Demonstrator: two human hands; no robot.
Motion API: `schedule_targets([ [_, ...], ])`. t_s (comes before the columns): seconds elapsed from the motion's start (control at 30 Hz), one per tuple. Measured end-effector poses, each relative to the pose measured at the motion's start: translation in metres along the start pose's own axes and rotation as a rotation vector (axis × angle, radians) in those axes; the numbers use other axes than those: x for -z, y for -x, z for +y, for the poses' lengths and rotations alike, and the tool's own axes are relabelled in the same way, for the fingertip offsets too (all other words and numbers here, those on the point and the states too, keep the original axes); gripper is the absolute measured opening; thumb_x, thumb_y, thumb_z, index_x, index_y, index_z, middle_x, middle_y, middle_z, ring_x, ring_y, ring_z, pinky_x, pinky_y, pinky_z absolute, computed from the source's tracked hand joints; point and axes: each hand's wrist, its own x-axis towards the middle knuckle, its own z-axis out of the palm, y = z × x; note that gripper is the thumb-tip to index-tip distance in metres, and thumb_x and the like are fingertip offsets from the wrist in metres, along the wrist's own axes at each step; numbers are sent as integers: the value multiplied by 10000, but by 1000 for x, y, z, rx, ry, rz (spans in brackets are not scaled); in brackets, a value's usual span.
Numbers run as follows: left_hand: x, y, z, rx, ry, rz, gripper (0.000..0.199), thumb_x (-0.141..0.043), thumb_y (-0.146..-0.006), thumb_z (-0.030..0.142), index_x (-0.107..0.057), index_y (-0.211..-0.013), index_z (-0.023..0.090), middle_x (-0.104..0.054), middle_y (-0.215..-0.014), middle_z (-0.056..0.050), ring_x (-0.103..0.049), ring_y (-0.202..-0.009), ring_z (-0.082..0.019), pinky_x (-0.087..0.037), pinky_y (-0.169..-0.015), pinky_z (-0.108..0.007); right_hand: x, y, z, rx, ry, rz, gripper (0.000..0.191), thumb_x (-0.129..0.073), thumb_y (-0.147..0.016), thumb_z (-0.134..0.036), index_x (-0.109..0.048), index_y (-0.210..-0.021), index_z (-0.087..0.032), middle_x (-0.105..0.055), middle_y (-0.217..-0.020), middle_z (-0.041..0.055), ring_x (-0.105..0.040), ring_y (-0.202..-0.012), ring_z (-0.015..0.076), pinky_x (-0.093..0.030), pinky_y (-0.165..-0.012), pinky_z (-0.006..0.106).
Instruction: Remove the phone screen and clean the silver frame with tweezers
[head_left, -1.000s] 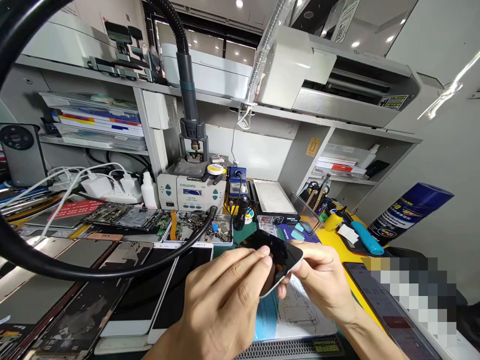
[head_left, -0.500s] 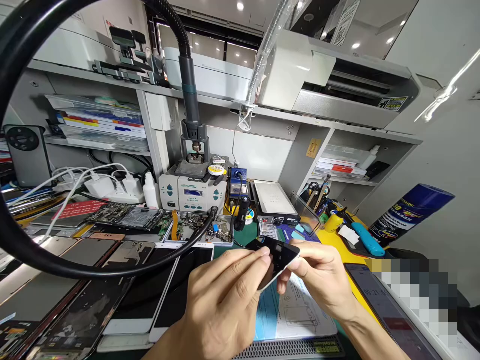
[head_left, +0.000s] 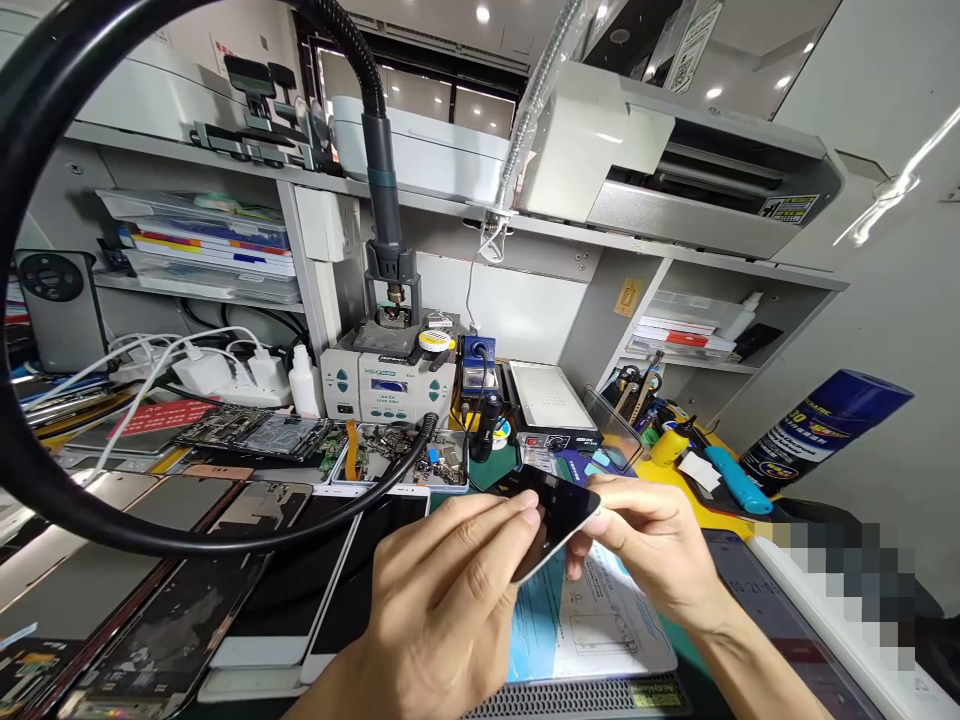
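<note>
A black phone with a pale edge [head_left: 562, 510] is held tilted between my two hands, above a blue and white sheet. My left hand [head_left: 450, 590] lies along its near left side, fingers pressed on the glossy dark face. At the phone's right corner, my right hand [head_left: 660, 550] pinches the edge between thumb and fingers. The underside of the phone is hidden. Beneath it, the blue and white printed sheet [head_left: 600, 620] rests on a perforated grey holder [head_left: 577, 698].
Several phones and screens [head_left: 255, 600] cover the left side. A black hose [head_left: 187, 548] loops over them to a rework station [head_left: 386, 385]. Behind stands a flat heating plate [head_left: 551, 400]. At right are a blue spray can [head_left: 825, 430], a yellow bottle [head_left: 670, 445] and a phone showing a timer [head_left: 780, 620].
The held phone has tilted slightly, and its reflections have shifted. My right hand's fingers have moved a little at its corner. The view has shifted slightly.
</note>
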Motion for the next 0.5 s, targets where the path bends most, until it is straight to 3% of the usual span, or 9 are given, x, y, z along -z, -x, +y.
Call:
schedule_targets([
  [0.13, 0, -3, 0, -3, 1, 0, 433, -609, -785, -101, -661, -1206, -11, -755, -1168, -163, -677, -1137, -209, -615, -957, -350, 25, 3, -16, -59, 86, -113, 130, -736, -894, -231, -763, -779, -178, -717, -671, 52, -651, -595, 166, -509, -569, 283],
  [0.23, 0, -6, 2, 4, 23, -2, 426, -603, -769, -111, -662, -1181, -19, -759, -1127, -171, -678, -1108, -210, -621, -927, -356, 35, 9, -33, -5, 60, -53, 156, -682, -930, -265, -721, -791, -203, -697, -715, 60, -656, -701, 206, -536, -650, 337],
  [0.37, 1, -6, 4, -11, 37, -36, 404, -614, -762, -115, -662, -1152, -19, -753, -1080, -188, -681, -1049, -238, -627, -874, -391, 19, 17, -49, 131, 71, 193, 115, -592, -984, -227, -704, -967, -247, -687, -986, 84, -678, -997, 263, -570, -909, 437],
  [0.5, 2, -6, 3, 11, 22, -62, 379, -593, -792, -94, -653, -1147, 26, -747, -1056, -177, -672, -1026, -251, -623, -838, -414, -7, 22, -55, 217, 242, 182, 160, -561, -994, -158, -672, -1031, -267, -688, -1026, 82, -667, -1080, 278, -530, -1015, 484],
])
